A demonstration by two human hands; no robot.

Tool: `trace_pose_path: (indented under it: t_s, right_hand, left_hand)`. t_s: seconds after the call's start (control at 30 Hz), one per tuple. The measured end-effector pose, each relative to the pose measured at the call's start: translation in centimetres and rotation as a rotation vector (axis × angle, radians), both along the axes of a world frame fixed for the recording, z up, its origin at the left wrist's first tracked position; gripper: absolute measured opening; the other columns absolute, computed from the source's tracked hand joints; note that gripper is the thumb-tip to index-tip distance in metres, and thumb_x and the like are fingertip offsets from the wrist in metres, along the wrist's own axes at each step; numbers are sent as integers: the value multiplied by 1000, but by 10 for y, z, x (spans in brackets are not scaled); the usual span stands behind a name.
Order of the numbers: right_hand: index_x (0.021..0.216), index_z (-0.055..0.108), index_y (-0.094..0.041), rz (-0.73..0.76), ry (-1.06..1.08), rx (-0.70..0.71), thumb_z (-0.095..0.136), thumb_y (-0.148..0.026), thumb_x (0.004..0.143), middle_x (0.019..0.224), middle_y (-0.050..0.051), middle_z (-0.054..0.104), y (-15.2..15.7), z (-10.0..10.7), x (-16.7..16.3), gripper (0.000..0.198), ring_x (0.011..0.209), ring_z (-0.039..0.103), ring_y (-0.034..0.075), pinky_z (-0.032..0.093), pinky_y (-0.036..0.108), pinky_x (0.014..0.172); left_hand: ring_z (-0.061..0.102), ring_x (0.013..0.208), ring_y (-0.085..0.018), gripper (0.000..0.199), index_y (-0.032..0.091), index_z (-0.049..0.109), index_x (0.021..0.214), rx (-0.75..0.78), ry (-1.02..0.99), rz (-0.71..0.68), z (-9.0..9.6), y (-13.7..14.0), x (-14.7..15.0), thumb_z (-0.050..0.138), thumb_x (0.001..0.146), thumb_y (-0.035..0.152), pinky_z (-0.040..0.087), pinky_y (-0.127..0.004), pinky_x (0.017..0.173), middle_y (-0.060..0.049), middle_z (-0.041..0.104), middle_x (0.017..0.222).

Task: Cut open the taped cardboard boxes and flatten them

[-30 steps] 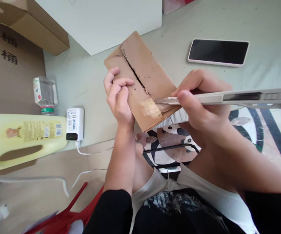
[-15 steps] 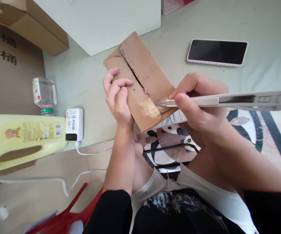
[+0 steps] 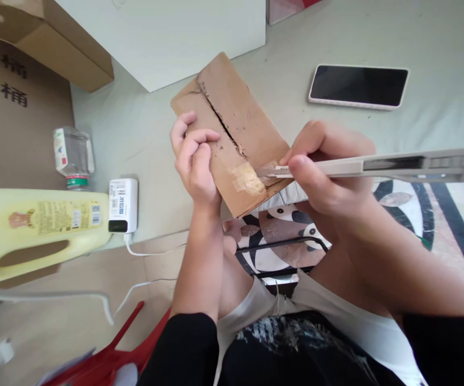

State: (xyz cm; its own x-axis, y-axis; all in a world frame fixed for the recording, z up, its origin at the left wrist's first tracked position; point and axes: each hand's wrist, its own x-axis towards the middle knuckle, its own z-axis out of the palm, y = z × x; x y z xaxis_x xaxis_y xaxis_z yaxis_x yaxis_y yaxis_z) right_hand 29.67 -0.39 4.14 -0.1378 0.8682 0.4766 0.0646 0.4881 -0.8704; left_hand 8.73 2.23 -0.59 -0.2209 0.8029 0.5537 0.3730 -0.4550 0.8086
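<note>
A small brown cardboard box (image 3: 252, 112) is tilted near the table's front edge, its top split by a dark, ragged seam. Clear tape (image 3: 248, 179) covers the seam's near end. My left hand (image 3: 195, 158) grips the box along its left side, fingers bent over the top. Pinched between thumb and fingers of my right hand (image 3: 332, 166) is a white utility knife (image 3: 401, 163), its handle pointing right. The blade tip meets the taped end of the seam; how deep it goes I cannot tell.
A phone (image 3: 358, 87) lies to the right on the table. At left are a yellow jug (image 3: 39, 214), a clear bottle (image 3: 73, 153) on its side and a white power bank (image 3: 122, 206) with a cable. A white box (image 3: 184, 37) and large cartons (image 3: 75, 48) stand behind.
My right hand and the knife have shifted very slightly, the handle's far end a touch to the left. The box and my left hand stay put.
</note>
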Motion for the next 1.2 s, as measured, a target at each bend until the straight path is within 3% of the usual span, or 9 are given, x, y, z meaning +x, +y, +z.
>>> trace_pose_path:
  t_s: [0.33, 0.53, 0.67, 0.9, 1.03, 1.2]
  right_hand:
    - [65, 50, -21, -40, 220, -59, 60, -25, 85, 60, -3, 49, 4, -10, -6, 23, 55, 42, 10, 27, 29, 53]
    - [66, 55, -20, 13, 68, -21, 62, -27, 87, 63, -3, 55, 1, -5, -3, 24, 56, 46, 9, 32, 28, 54]
    - [66, 56, -20, 42, 72, -103, 64, -27, 87, 65, -2, 58, -1, -2, -3, 24, 56, 48, 9, 32, 27, 52]
    - [66, 53, -20, 71, 165, -47, 63, -26, 88, 60, -2, 52, 6, -9, -4, 26, 56, 45, 10, 29, 28, 52]
    - [64, 49, -23, 58, 212, -96, 61, -37, 89, 61, -2, 51, 8, -14, -4, 31, 56, 43, 12, 29, 30, 53]
    - [64, 51, -24, 83, 274, -127, 63, -38, 89, 62, -2, 53, 9, -15, -6, 31, 55, 43, 13, 31, 31, 53]
  left_hand:
    - [36, 146, -26, 44, 22, 57, 84, -73, 4, 25, 1, -3, 4, 38, 98, 59, 21, -51, 130, -3, 49, 137]
    - [45, 136, -25, 37, 18, 63, 81, -11, -32, 28, 5, -1, 6, 45, 97, 46, 26, -48, 127, -7, 52, 131]
    - [46, 133, -25, 30, 18, 65, 80, 4, -44, 36, 6, 0, 7, 47, 94, 36, 29, -46, 125, -9, 55, 130]
    - [41, 140, -29, 40, 18, 63, 80, -45, -54, 36, 8, -1, 6, 46, 93, 52, 33, -54, 121, -9, 55, 133]
    - [30, 151, -30, 43, 23, 57, 80, -107, -41, 31, 5, 0, 4, 40, 95, 60, 29, -60, 123, 0, 52, 143]
    - [33, 150, -30, 42, 24, 60, 83, -115, -19, 34, 5, 0, -2, 48, 91, 63, 29, -56, 126, -2, 54, 142]
